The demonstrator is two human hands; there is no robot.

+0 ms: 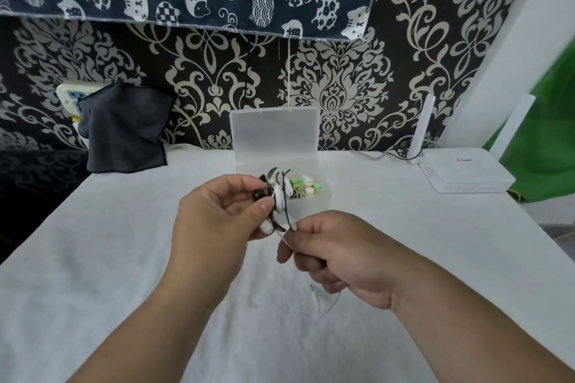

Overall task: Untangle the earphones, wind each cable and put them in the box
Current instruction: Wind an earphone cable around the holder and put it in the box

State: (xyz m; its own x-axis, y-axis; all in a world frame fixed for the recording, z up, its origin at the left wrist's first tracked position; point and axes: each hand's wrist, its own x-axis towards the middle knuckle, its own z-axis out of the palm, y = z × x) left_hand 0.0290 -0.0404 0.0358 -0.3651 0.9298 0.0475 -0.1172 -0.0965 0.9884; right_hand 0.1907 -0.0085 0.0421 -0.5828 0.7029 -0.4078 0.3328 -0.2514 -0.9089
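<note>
The tangled black and white earphones [276, 197] are in the air just in front of the open box [311, 207], above the white table [124, 258]. I see the left hand [214, 214] pinching the bundle between thumb and fingers, and the right hand [336, 255] gripping the cable [325, 300] that comes out from its lower side. Inside the box lie green and white earbuds [306, 188], and a white router [463, 172] sits well to the right.
</note>
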